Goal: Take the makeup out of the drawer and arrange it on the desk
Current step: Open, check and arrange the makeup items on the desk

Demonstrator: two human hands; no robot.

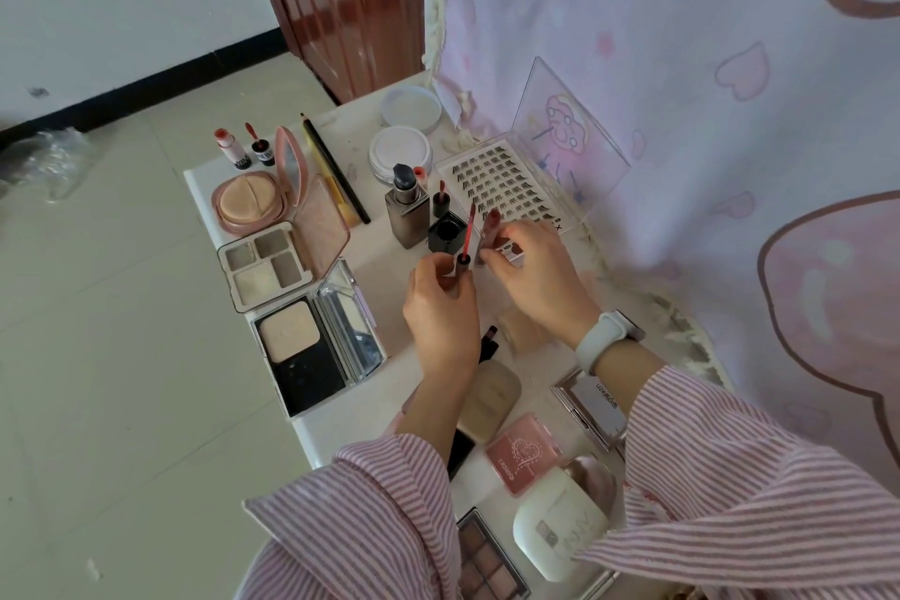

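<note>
left hand: centre frame, pinching the cap end of a lip gloss wand, red applicator stem pointing up.
right hand: just right of it, fingers curled round the gloss tube; white watch on the wrist.
step in hand: looks like the gloss is opened for display; wand and tube are apart, both lifted off the desk.
how to do it well: keep the wet tip away from the lash tray and the sleeves; stand the tube upright beside the open lipstick and the small gloss just above the hands, then lean or lay the wand next to it. Narrow base, likely to tip if set down fast.
makeup location: spread over the desk. Open palettes and compacts at left, round jars at top centre, closed compacts and a dark eyeshadow palette at lower centre near the body.
drawer: not in view.
surface: small white desktop, crowded, slightly scuffed.
room: pale floor tiles at left, white wall with dark skirting at upper left, red-brown door frame at top, pink heart-print curtain filling the right.
</note>
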